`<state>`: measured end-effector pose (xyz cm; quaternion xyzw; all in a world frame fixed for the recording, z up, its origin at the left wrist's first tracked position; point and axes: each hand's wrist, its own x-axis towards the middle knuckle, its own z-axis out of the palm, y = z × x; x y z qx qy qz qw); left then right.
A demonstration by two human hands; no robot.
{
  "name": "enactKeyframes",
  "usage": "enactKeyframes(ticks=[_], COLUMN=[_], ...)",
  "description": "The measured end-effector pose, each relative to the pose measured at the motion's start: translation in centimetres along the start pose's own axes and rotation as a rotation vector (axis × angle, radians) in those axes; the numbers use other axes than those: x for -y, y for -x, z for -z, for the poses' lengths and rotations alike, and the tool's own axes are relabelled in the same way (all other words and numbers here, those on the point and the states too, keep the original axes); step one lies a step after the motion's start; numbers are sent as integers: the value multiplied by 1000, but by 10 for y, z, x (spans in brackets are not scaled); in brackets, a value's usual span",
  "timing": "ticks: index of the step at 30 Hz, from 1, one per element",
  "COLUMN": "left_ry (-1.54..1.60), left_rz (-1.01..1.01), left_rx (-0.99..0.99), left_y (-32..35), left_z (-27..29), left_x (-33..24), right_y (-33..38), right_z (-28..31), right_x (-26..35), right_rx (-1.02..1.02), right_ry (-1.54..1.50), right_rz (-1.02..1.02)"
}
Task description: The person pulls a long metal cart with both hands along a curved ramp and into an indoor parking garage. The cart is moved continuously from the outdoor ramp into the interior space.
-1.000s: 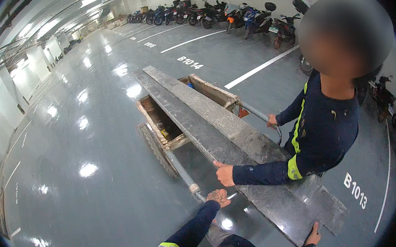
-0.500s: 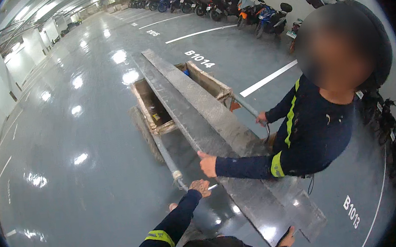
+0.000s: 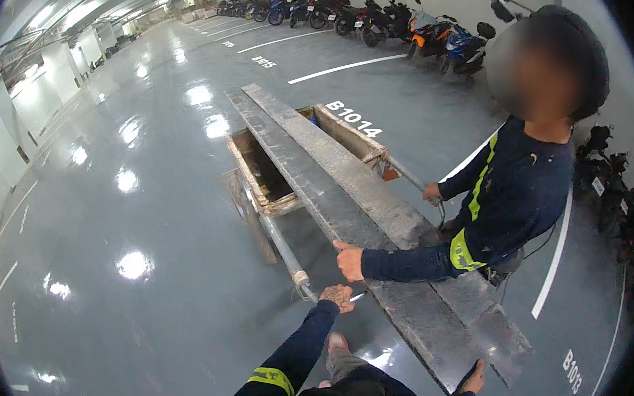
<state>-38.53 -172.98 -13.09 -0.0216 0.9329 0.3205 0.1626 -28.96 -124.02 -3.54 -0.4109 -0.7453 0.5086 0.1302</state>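
My left hand (image 3: 336, 299) is closed round the crossbar at the end of a handcart's metal handle (image 3: 282, 248). At the lower right, my right hand (image 3: 471, 377) grips the near end of two long, grey, dusty planks (image 3: 383, 267), thumb uppermost; its other fingers are partly hidden. Side by side, the planks slope lengthwise over the cart's worn box (image 3: 287, 203) and overhang both ends. A co-worker on the right has one hand (image 3: 350, 259) on the left plank's edge and the other (image 3: 431, 193) on the cart's right handle.
A wheel (image 3: 249, 217) stands at the cart's left side. Parked motorcycles (image 3: 385, 26) line the wall at the far right, with more behind the co-worker. White columns (image 3: 61, 69) run along the left. The grey floor (image 3: 140, 326) is glossy, with white bay lines.
The cart, planks, co-worker and I have moved forward along the floor; bay markings and motorcycles appear nearer and further right. My foot now shows below the handle. Both my grips stay the same.
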Motion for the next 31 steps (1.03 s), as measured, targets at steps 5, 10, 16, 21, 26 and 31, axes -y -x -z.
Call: enactKeyframes(ticks=[5, 10, 16, 21, 26, 31], left_ry=[-10, 30, -53, 80, 79, 67], left_rz=[-29, -13, 156, 4, -20, -48], left_rx=[12, 88, 213, 201, 165, 160], left_y=[0, 1, 19, 27, 27, 49], left_z=[-6, -10, 4, 38, 30, 37], left_x=[21, 25, 10, -17, 7, 17], right_y=[54, 62, 85, 37, 50, 99], right_z=[-25, -24, 1, 25, 2, 4], right_x=[38, 48, 78, 89, 93, 124], right_rx=[-27, -171, -79, 56, -65, 344], right_ry=[-61, 500, 397, 12, 183, -144], right_rz=[-18, -102, 132, 64, 125, -141])
